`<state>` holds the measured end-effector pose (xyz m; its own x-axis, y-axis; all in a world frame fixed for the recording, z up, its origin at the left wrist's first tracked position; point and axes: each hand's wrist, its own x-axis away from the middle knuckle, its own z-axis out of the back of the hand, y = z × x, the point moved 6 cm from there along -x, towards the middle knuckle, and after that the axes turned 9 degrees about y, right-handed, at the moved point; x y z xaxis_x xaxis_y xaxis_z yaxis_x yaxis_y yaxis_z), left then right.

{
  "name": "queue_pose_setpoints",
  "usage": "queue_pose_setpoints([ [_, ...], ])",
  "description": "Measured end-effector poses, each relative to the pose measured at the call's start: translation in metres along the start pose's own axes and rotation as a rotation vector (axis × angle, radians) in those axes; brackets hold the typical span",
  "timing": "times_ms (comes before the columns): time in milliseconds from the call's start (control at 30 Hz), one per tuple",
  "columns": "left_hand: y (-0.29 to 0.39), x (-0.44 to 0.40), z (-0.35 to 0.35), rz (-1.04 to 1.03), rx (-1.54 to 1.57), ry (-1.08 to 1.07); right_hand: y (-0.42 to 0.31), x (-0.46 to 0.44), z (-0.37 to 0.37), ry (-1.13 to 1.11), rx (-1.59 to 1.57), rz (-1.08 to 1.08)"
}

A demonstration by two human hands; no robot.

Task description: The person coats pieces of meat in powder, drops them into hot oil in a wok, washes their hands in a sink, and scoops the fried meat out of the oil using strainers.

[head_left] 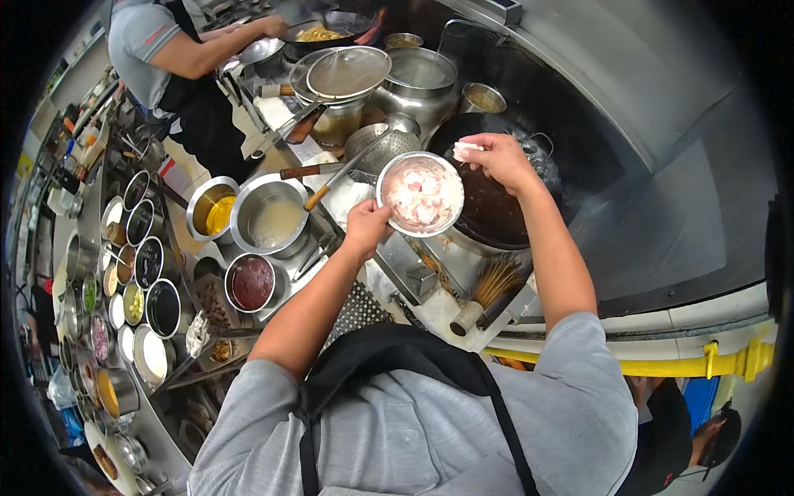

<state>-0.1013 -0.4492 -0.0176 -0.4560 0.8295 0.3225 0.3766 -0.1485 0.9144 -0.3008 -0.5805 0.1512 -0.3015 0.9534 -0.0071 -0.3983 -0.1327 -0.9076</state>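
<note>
My left hand (369, 226) grips the rim of a metal bowl (383, 201), which is tilted toward me. Inside lie pieces of pale pink raw meat (423, 195) coated in white. To the right, my right hand (499, 161) pinches a white-coated piece of meat (465, 151) between thumb and fingers. That hand is above a large wok (495, 217) of dark liquid, where bubbling shows at the far right side. The bowl overlaps the near left edge of the wok.
A perforated ladle (374, 147) and round strainers (349, 73) lie beyond the bowl. Pots of yellow liquid (213, 212) and red sauce (251, 282) stand left. A bamboo brush (495, 283) lies near the wok. At upper left, a co-worker (178, 62) handles another wok (331, 31).
</note>
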Motion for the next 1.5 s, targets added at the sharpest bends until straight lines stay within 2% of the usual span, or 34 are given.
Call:
queue_pose_setpoints([
  [33,0.004,0.002,0.001,-0.021,-0.027,0.021,0.015,-0.011,0.004,0.003,0.004,0.002],
  [100,0.002,0.004,0.010,-0.014,-0.031,0.032,0.054,-0.036,0.016,0.060,0.237,0.124],
  [167,-0.007,0.001,0.026,-0.025,-0.049,0.074,0.103,-0.060,0.024,0.099,0.497,0.134],
  [233,0.000,0.015,0.041,-0.019,-0.140,0.135,0.118,-0.061,0.022,0.082,0.702,0.093],
  [367,0.000,0.036,0.072,-0.010,-0.220,0.201,0.178,-0.079,0.006,0.066,0.769,0.112],
  [433,-0.012,0.041,0.085,0.039,-0.089,0.214,0.204,-0.089,-0.003,0.001,1.143,0.183],
  [467,-0.016,0.044,0.089,0.056,-0.085,0.233,0.219,-0.095,-0.006,-0.089,1.270,0.119],
  [500,-0.019,0.047,0.092,0.058,-0.086,0.237,0.228,-0.100,-0.005,-0.093,1.268,0.119],
  [567,-0.028,0.050,0.099,0.071,-0.100,0.248,0.239,-0.108,0.020,0.190,1.117,-0.031],
  [633,-0.037,0.049,0.106,0.072,-0.116,0.240,0.215,-0.114,0.040,0.445,0.879,0.153],
  [667,-0.033,0.053,0.101,0.061,-0.088,0.237,0.177,-0.107,0.042,0.451,0.955,0.358],
  [700,-0.030,0.057,0.099,0.053,-0.061,0.234,0.146,-0.100,0.047,0.537,0.811,0.372],
  [767,-0.025,0.062,0.095,0.038,-0.122,0.223,0.075,-0.068,0.040,0.497,0.643,0.429],
  [833,-0.014,0.066,0.079,0.005,-0.087,0.105,0.018,-0.021,0.002,0.296,0.586,0.351],
  [867,-0.016,0.062,0.076,-0.039,-0.166,0.069,0.008,0.005,-0.024,0.161,0.502,0.246],
  [900,-0.022,0.061,0.074,-0.039,-0.162,0.044,-0.004,0.035,-0.055,0.040,0.578,0.297],
  [967,-0.019,0.061,0.063,-0.192,-0.253,0.029,0.012,0.082,-0.113,-0.134,0.875,0.680],
  [1100,0.008,0.091,0.051,-0.303,-0.275,-0.129,0.019,0.129,-0.152,0.001,0.926,0.497],
  [1133,0.001,0.094,0.051,-0.232,-0.233,-0.164,0.025,0.127,-0.151,0.044,0.720,0.466],
  [1167,-0.006,0.098,0.055,-0.229,-0.224,-0.181,0.035,0.131,-0.146,0.052,0.736,0.456],
  [1233,-0.006,0.100,0.055,-0.243,-0.291,-0.261,0.032,0.140,-0.143,-0.120,0.618,0.405],
  [1267,-0.007,0.105,0.057,-0.307,-0.367,-0.280,0.041,0.142,-0.140,-0.151,0.486,0.274],
  [1300,-0.007,0.108,0.057,-0.291,-0.359,-0.292,0.037,0.149,-0.141,-0.152,0.496,0.255],
  [1367,-0.009,0.109,0.061,-0.266,-0.265,-0.228,0.024,0.165,-0.138,-0.001,0.577,0.193],
  [1433,-0.011,0.105,0.064,-0.256,-0.248,-0.240,0.033,0.165,-0.146,-0.042,0.570,0.140],
  [1500,-0.013,0.109,0.064,-0.215,-0.214,-0.300,0.041,0.166,-0.142,0.017,0.649,0.016],
])
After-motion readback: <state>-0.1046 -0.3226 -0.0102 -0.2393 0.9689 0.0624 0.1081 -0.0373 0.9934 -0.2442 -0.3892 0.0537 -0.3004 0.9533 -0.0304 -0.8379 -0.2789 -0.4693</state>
